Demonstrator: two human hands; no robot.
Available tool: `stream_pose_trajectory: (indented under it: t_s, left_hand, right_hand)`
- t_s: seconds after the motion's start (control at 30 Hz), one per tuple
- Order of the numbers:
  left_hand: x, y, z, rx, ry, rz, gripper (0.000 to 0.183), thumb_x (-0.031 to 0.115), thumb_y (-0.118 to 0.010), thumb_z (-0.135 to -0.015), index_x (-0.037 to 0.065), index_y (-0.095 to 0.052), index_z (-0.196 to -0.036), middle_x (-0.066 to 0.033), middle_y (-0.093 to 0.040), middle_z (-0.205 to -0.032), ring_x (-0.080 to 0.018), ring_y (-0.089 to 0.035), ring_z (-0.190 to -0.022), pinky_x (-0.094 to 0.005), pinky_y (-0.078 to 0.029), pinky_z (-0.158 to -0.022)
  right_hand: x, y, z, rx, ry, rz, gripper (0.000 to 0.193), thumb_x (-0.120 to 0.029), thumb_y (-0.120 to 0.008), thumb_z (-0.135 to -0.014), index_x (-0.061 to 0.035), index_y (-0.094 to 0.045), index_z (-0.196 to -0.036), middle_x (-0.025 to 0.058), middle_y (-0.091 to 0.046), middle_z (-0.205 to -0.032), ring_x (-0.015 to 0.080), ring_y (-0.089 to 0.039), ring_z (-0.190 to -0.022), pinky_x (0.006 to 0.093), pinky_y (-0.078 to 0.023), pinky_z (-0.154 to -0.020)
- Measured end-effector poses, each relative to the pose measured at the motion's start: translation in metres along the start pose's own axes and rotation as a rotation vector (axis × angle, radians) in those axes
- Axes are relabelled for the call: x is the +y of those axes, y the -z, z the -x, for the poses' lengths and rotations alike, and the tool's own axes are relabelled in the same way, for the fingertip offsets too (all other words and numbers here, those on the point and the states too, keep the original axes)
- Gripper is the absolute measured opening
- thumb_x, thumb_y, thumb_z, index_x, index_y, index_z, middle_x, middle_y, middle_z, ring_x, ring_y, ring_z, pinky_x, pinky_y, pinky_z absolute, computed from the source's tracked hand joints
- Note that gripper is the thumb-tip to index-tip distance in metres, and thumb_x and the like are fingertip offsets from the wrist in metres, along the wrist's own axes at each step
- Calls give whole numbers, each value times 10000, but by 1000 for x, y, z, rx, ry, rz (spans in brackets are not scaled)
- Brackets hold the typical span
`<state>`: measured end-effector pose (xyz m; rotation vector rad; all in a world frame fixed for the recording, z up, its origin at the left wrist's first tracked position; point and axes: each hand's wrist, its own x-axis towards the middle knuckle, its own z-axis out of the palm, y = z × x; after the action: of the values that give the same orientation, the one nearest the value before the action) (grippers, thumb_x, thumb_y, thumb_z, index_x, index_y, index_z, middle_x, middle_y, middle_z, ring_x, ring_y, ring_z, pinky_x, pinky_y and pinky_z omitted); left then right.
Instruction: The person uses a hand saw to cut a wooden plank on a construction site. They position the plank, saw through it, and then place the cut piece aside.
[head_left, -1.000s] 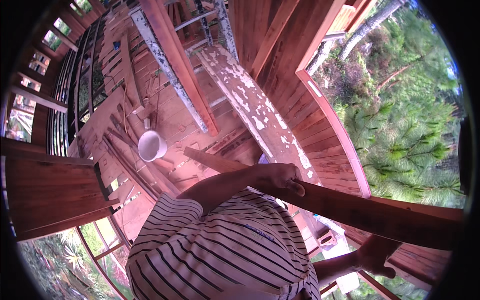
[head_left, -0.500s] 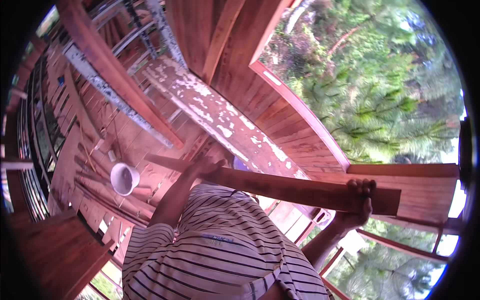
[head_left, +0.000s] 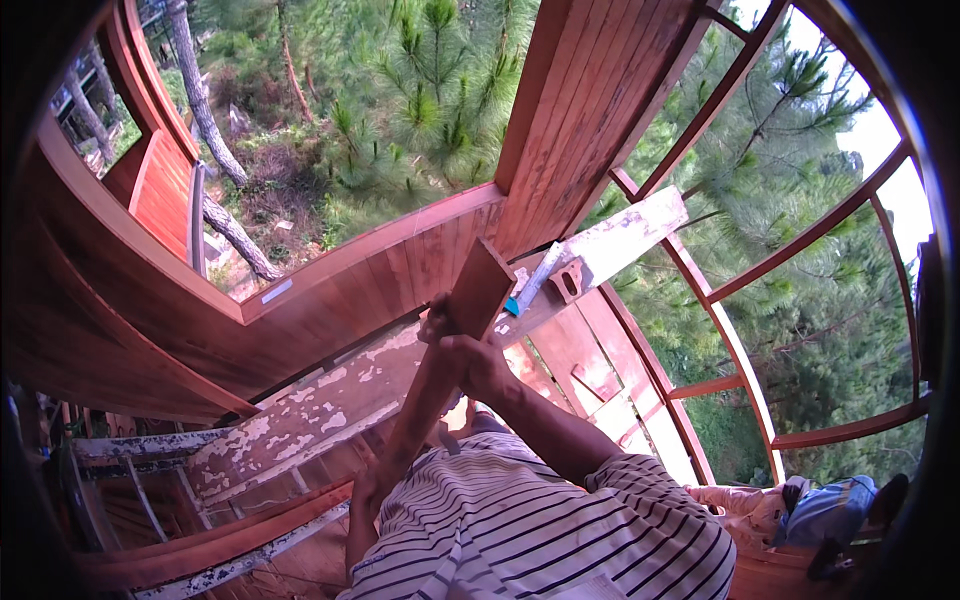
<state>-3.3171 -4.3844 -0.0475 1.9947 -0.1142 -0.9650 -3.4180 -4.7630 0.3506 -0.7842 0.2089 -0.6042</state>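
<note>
A long reddish-brown wooden board point(head_left: 420, 405) slants in front of my body, its far end raised toward the wall. My right hand point(head_left: 475, 362) grips it around the upper-middle part, with fingertips showing past its left edge. My left hand point(head_left: 369, 488) is closed around the lower part, near my shirt; some of its fingers are hidden. Beyond the board's far end, a handsaw with a teal handle point(head_left: 513, 306) and a saw with a brown wooden handle point(head_left: 568, 281) lie on a plank.
A plank with peeling white paint point(head_left: 290, 430) runs along the wooden wall point(head_left: 390, 260). A ladder-like metal frame point(head_left: 145, 490) and a curved beam point(head_left: 230, 535) are at lower left. Open window framing point(head_left: 720, 320) stands at right, trees outside. A bag and cloth point(head_left: 825, 510) lie at lower right.
My view has turned right toward the wall corner. The board has swung from pointing right to pointing away from me, and my right hand now grips farther from its end.
</note>
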Motion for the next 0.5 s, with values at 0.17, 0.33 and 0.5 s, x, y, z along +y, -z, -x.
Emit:
stream_pose_trajectory:
  t_s: [0.17,0.33,0.5]
  left_hand:
    - [10,1,3,36,-9,36,890,748,-412,-984,-101,-673,-922,-214,-663,-804,-255,-650,-812,-433,-513,-743]
    - [22,2,26,291,39,96,845,722,-438,-995,-85,-663,-892,-175,-623,-747,-202,-599,-750,-423,-503,-709]
    - [15,-17,46,668,-51,65,716,574,-455,-1045,-74,-659,-820,-229,-656,-698,-308,-652,-666,-457,-474,-641]
  right_hand:
    - [6,0,-6,-69,25,-36,623,-117,-664,-816,9,-467,-1393,68,-605,-1109,205,-602,-1117,347,-475,-983]
    - [3,-9,-26,-245,-125,-64,821,-235,-724,-725,13,-428,-1449,133,-603,-1166,299,-587,-1161,419,-452,-1078]
    - [16,-17,-37,-390,-229,-99,843,-278,-759,-732,-4,-419,-1454,131,-611,-1160,296,-571,-1188,478,-384,-1135]
